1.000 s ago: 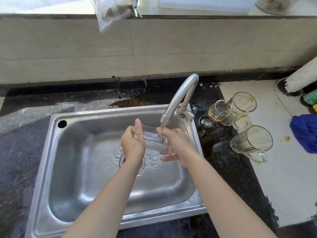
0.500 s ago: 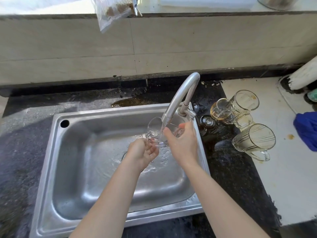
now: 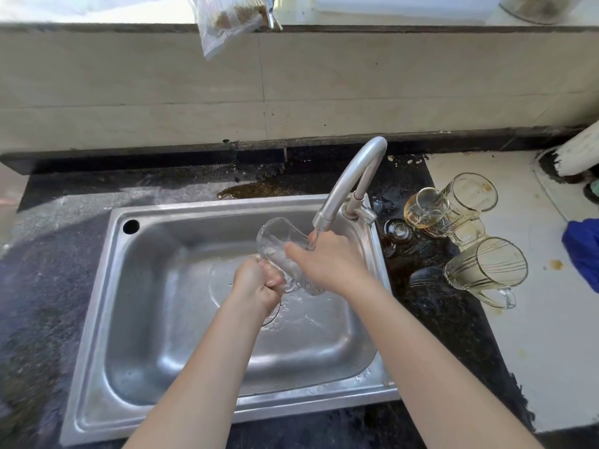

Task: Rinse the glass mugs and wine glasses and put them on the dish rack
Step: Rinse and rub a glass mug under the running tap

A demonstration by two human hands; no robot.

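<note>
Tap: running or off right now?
Running. A stream of water falls from the tap onto the right hand and the glass mug tilted over the sink.

Held mug above sink, below tap; far mug behind near mug on counter, right of sink

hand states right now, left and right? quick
left hand: closed, grips the glass mug at its handle end.
right hand: closed round the same mug's body, under the faucet stream.
</note>
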